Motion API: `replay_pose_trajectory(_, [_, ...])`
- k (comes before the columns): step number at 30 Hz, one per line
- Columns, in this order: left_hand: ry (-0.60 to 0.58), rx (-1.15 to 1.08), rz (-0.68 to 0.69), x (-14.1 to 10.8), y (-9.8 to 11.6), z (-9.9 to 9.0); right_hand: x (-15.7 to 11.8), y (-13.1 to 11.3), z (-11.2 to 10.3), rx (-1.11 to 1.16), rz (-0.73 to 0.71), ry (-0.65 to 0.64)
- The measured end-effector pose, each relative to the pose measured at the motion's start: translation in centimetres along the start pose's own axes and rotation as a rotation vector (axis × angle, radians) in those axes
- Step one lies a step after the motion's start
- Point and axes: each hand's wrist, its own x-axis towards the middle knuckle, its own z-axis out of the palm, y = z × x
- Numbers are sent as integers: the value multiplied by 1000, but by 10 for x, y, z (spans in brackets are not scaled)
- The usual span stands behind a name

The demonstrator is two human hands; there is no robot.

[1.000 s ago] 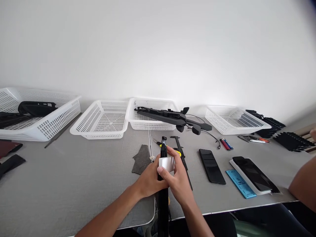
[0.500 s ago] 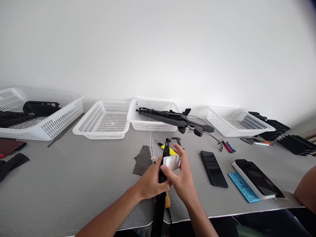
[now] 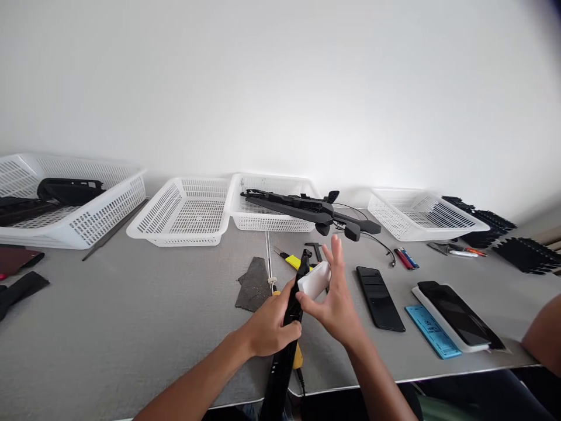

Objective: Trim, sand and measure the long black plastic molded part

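Note:
My left hand (image 3: 272,325) is wrapped round a long, glossy black plastic part (image 3: 280,368) that slants up from the table's front edge. My right hand (image 3: 339,304) pinches a white rectangular block (image 3: 314,281) between thumb and fingers, other fingers raised. The block is at the upper right side of the black part; whether they touch, I cannot tell. Behind them lie a yellow utility knife (image 3: 291,261) and a dark caliper (image 3: 316,251). A yellow-handled tool with a cord (image 3: 298,358) lies partly hidden under the black part. Left of it rests a dark grey sheet (image 3: 254,286).
White baskets line the wall; the middle basket (image 3: 272,222) holds long black parts (image 3: 289,209) jutting out rightward. A black phone (image 3: 380,299), a blue card-like piece (image 3: 433,331) and lighters (image 3: 405,258) lie at right. Another person's arm (image 3: 546,336) is at the right edge.
My right hand and the white block have moved up and right, and the block has tilted. The black part's top end has shifted slightly right and down.

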Motion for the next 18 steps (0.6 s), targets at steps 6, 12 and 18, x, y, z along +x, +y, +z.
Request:
replay_pose_trajectory(6, [-56,-123,-12,-4,-2,-9,12,9,-32,-138,-210,-202])
replay_pose_trajectory(12, [-124,-149,-35,-1,1,-6,4,3,-44,-313,-424,-366])
replay_pose_trajectory(18, [-146,-113,-34,0,5,-7,-2,2,-45,-377,-441,-405])
